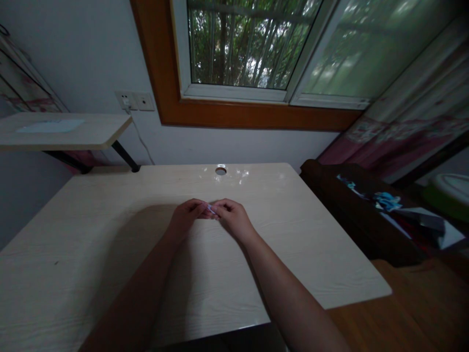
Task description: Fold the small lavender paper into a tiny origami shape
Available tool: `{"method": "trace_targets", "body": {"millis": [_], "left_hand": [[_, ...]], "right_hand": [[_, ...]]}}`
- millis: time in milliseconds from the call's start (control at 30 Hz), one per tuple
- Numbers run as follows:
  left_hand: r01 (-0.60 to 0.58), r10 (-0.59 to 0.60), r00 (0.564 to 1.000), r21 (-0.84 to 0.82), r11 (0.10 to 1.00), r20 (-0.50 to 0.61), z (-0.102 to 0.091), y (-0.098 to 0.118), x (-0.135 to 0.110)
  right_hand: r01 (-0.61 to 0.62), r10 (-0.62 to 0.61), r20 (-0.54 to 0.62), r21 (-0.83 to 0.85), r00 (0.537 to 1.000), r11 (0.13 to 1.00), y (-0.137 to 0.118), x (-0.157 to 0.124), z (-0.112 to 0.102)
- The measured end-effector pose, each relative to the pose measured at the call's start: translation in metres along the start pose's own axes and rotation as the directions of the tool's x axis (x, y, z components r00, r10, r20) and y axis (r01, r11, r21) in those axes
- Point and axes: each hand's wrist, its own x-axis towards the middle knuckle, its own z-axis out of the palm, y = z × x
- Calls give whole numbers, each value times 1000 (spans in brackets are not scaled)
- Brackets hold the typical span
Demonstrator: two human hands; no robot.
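Both my hands meet at the middle of a pale wooden desk. My left hand and my right hand are curled, fingertips pinched together on a small pale, bluish-white object between them. The object is mostly hidden by my fingers and too small to name. Both hands rest on or just above the desk top.
A round cable hole lies in the desk near its far edge. A raised shelf stands at the left, with a wall socket and cord. A window is ahead. Dark furniture with clutter stands to the right.
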Motion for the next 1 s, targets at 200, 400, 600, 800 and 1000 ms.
{"method": "trace_targets", "body": {"millis": [200, 400, 600, 800, 1000], "left_hand": [[-46, 46, 999, 18, 999, 6, -1, 1, 1], [-94, 94, 996, 109, 990, -1, -2, -1, 2], [-137, 136, 991, 198, 971, 17, -3, -3, 3], [-143, 143, 990, 165, 976, 10, 1, 6, 0], [-104, 104, 994, 190, 976, 11, 1, 8, -1]], "right_hand": [[-89, 84, 53, 101, 995, 991, -2, 0, 0], [-98, 88, 84, 125, 993, 987, 4, 1, -1], [-111, 105, 73, 88, 992, 990, 1, 0, 0], [-115, 102, 94, 143, 990, 983, 3, 0, -1], [-109, 92, 130, 131, 987, 985, 7, 1, -2]]}}
